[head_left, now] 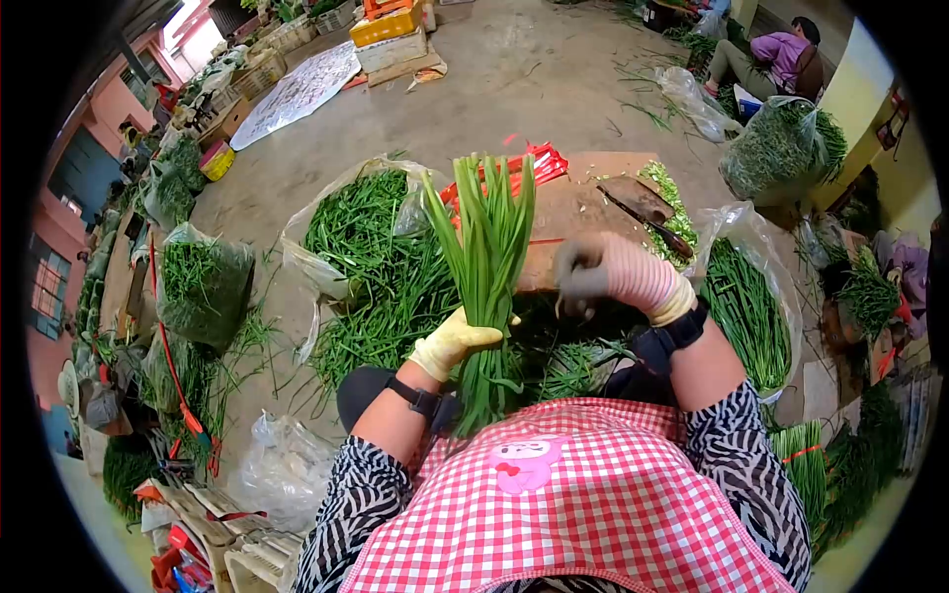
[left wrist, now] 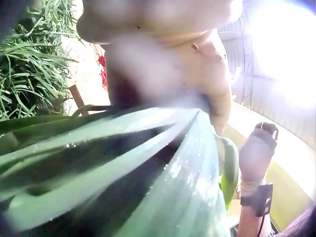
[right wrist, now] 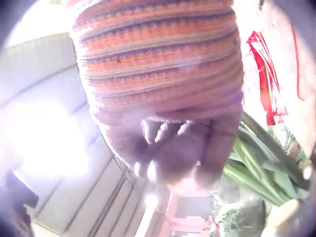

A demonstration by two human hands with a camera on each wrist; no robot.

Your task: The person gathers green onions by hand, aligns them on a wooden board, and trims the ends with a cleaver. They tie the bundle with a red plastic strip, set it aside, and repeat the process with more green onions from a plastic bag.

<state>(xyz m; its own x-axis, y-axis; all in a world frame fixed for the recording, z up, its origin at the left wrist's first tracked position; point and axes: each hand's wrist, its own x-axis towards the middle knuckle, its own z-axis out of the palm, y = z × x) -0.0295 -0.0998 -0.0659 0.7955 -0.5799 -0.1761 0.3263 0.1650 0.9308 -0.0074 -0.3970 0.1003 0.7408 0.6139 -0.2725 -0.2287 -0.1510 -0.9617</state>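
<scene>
My left hand (head_left: 460, 343), in a pale yellow glove, grips an upright bunch of long flat green leaves (head_left: 491, 227) around its lower part. In the left wrist view, the broad leaves (left wrist: 182, 182) fill the foreground, with water drops on them. To the right of the bunch, and apart from it, my right hand (head_left: 623, 275) hovers in a pink-striped glove with grey fingers. Those fingers (right wrist: 217, 148) hang loosely bent, and nothing shows in them in the right wrist view.
Ahead stands a wooden board (head_left: 563, 212) bearing red strips (head_left: 542, 163), a knife (head_left: 633, 210) and chopped pale bits (head_left: 672, 203). An open plastic bag of greens (head_left: 366, 227) lies to the left, another bag of long greens (head_left: 741, 306) to the right. A seated person (head_left: 776, 59) is at far right.
</scene>
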